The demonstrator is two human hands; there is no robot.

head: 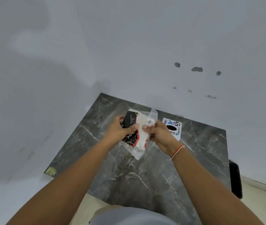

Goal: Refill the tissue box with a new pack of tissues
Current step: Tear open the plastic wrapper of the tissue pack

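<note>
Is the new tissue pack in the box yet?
Out. Both hands, left hand and right hand, hold the tissue pack above the table; tissue box sits behind.

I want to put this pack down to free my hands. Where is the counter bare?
Bare marble counter lies in front of you, between your forearms, and right of the tissue box. It is crowded only at the back, where both hands hold the tissue pack beside the box.
</note>
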